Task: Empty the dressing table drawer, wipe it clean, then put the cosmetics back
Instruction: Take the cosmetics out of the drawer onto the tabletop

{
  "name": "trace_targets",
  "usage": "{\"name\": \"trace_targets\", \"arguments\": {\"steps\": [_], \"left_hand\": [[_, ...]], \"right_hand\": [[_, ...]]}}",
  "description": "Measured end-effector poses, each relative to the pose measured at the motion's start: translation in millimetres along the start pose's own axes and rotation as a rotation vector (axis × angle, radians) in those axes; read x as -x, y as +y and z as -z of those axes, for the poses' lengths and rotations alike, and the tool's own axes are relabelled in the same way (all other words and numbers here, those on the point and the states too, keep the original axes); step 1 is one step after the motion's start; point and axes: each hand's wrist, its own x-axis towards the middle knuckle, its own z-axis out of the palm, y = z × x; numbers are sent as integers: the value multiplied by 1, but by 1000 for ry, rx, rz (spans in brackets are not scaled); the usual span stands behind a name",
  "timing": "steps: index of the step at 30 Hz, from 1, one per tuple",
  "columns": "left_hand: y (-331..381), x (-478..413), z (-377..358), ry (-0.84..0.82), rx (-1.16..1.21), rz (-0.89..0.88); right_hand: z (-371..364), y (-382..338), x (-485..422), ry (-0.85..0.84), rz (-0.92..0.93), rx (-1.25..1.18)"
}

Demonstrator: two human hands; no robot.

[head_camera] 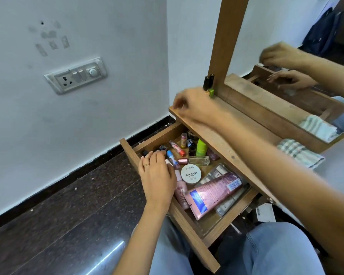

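By a white wall, the table (222, 135) has its drawer (189, 225) open; left hand (157, 175) spread on cosmetics, right hand (195, 106) blurred, grip unclear.

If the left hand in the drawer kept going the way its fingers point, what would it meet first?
Probably the small dark nail polish bottles just beyond the left hand, toward the far-left corner of the drawer; its fingertips look nearly on them already, though depth is unclear.
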Motion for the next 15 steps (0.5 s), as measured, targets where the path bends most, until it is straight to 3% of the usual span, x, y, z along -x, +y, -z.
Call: {"name": "trace_targets", "arguments": {"steps": [5,10,15], "left_hand": [[0,-1,-1,11,8,43],[2,0,-1,23,-17,50],[2,1,-3,28,-27,61]], "right_hand": [[-95,-13,34,-257,-57,47],[-130,-10,35,-274,13,156],[-143,-13,38,-189,45,258]]}}
